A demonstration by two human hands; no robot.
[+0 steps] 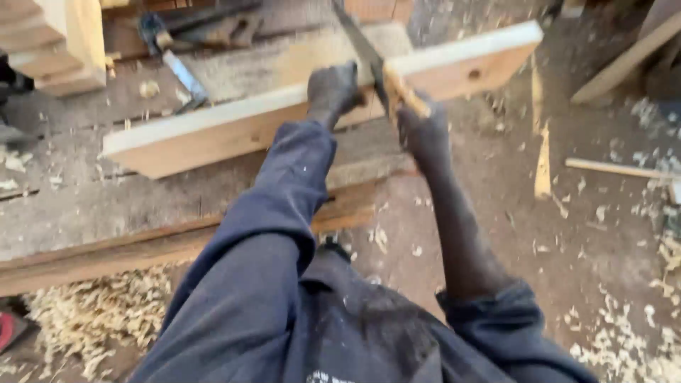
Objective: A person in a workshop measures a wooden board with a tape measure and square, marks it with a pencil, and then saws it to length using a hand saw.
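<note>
A long pale wooden plank (213,131) lies on edge across a worn workbench (106,206), its right end jutting past the bench. My left hand (332,89) presses down on the plank's top edge. My right hand (418,128) grips the wooden handle of a handsaw (365,53). The saw's dark blade slants up and away through the plank just right of my left hand. Dark blue sleeves cover my arms.
A hammer-like tool (174,64) and other tools lie at the back of the bench. Stacked timber (64,42) stands at top left. Wood shavings (99,312) pile under the bench; offcut strips (543,159) and sawdust litter the dirt floor on the right.
</note>
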